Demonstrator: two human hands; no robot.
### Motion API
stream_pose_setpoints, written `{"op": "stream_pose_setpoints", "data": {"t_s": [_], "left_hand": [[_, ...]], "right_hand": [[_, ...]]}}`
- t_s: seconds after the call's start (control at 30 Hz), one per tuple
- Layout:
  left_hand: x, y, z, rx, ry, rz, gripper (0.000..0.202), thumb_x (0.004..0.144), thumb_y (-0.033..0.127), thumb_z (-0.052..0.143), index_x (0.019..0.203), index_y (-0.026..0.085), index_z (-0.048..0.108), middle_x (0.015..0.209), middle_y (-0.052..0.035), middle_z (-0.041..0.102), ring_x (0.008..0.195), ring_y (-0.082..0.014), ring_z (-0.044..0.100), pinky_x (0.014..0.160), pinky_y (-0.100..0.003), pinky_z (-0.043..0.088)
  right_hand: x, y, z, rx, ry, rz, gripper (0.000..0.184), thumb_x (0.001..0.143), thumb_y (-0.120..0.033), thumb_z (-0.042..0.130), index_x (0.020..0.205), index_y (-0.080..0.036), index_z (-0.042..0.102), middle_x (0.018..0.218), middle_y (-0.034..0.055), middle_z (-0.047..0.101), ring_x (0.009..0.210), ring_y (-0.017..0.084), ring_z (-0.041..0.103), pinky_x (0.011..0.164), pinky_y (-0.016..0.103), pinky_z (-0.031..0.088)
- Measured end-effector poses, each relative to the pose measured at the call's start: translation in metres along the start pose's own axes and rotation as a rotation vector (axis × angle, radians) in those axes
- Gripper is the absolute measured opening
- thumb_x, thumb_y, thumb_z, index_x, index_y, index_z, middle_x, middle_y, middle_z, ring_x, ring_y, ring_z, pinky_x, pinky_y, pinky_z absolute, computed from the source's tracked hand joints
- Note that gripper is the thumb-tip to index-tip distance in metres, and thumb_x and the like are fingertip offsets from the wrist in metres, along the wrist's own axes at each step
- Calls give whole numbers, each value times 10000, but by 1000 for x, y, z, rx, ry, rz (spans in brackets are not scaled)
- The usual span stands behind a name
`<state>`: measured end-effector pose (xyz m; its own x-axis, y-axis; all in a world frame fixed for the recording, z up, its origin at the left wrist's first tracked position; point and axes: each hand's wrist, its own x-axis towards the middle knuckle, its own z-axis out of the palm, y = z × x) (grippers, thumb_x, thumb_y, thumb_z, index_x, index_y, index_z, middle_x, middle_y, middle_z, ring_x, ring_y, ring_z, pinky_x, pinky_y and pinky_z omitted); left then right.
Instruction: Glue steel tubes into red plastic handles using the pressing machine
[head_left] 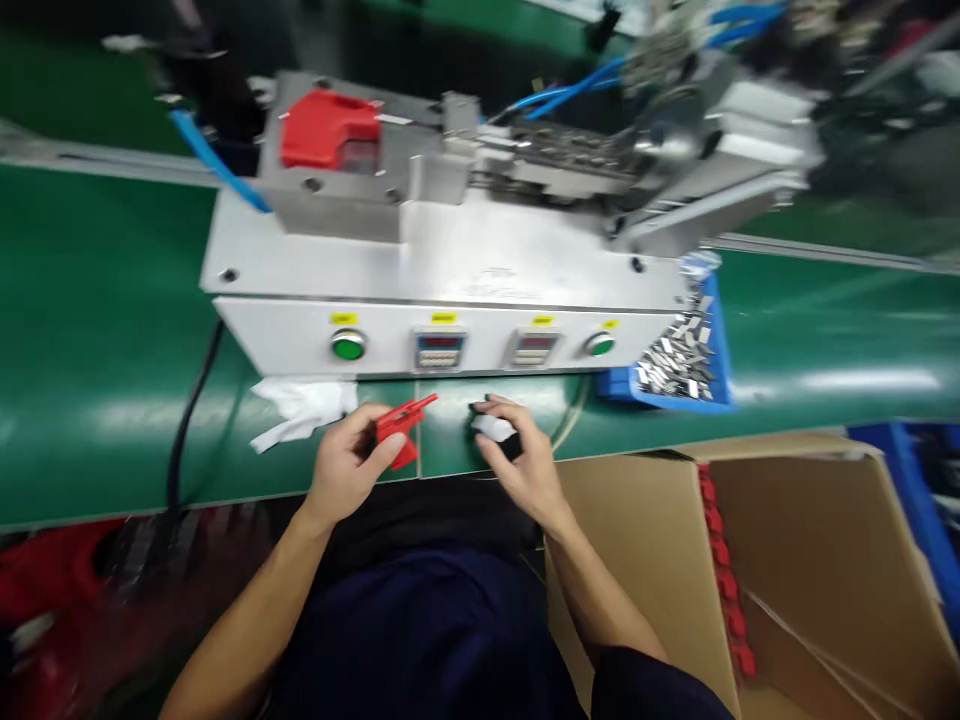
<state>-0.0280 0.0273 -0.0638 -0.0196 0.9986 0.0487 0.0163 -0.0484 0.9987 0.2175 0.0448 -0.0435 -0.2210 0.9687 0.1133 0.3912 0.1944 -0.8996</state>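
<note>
My left hand [346, 462] is closed round a small red plastic part [401, 424] at the near edge of the green table [97, 340]. Its thin end points right, toward my other hand. My right hand [521, 455] is curled over a small white piece [493, 428] resting on the table, with something dark beneath it. Both hands are just in front of the grey metal machine [450, 260], which carries a similar red part [330, 128] in a fixture on top.
The machine's front panel has two green buttons [348, 346] and two small displays. A white rag [300, 408] lies left of my hands. A blue tray [679, 360] of metal pieces stands right. An open cardboard box [765, 560] with red parts along one wall stands at my right.
</note>
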Motion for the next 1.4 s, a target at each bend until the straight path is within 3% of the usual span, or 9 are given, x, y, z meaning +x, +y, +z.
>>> {"op": "stream_pose_setpoints", "data": {"t_s": [0.17,0.3,0.4,0.53,0.77,0.97,1.07,1.2,1.4], "left_hand": [[-6,-8,-1,55,42,-100,249,926,392,793,1005,164,733,831,-22,758,679,-156,704,638,-212,583],[-8,-8,1,46,67,-191,384,848,499,848,986,161,729,813,-36,756,670,-176,704,617,-231,594],[-7,-6,3,48,91,-224,465,800,565,871,975,161,723,807,-45,754,674,-182,704,622,-239,600],[-5,-5,7,52,105,-219,531,775,625,873,975,158,719,805,-56,757,662,-190,704,610,-252,606],[-5,-7,11,27,97,-194,523,810,628,850,996,158,715,844,-63,764,701,-199,720,635,-268,617],[-11,-2,15,-8,77,-196,433,910,555,788,1059,157,705,890,-56,748,769,-189,696,719,-269,593],[-8,-5,14,-20,47,-189,417,920,546,780,1065,162,706,916,-60,743,798,-198,695,746,-283,592],[-1,-8,16,-53,-30,-179,435,926,579,756,1023,157,709,871,-54,728,768,-203,682,721,-294,580],[15,-2,22,-67,-48,-97,437,964,594,689,957,157,691,789,-18,635,717,-176,579,703,-283,486]], "right_hand": [[-7,-6,-35,-193,-96,-175,390,1013,-217,626,1401,-229,602,1375,131,679,1320,256,632,1153,442,528],[5,-16,-108,-321,126,-141,161,1038,-238,600,1123,-217,735,1075,70,763,989,207,731,928,346,615],[35,-11,-169,-565,281,42,194,1018,-252,580,1071,-192,756,1025,67,767,933,204,723,873,322,606],[81,14,-214,-937,39,419,277,949,-150,575,1137,-168,778,1078,83,784,1042,238,729,960,323,567],[103,42,-216,-953,-35,431,267,754,-31,637,929,-147,802,1053,146,778,1090,308,720,970,353,547],[87,33,-228,-749,102,284,128,845,-231,649,888,-161,746,898,78,751,875,225,714,837,335,586],[80,12,-230,-489,208,164,357,905,-504,686,991,-159,720,863,71,731,769,197,693,709,321,589],[80,-36,-213,-67,278,44,539,716,-663,909,924,-201,726,845,53,715,774,205,692,707,331,602],[126,-95,-154,-159,159,-181,447,824,-661,848,886,-235,724,892,62,715,815,229,700,714,335,609]]}}
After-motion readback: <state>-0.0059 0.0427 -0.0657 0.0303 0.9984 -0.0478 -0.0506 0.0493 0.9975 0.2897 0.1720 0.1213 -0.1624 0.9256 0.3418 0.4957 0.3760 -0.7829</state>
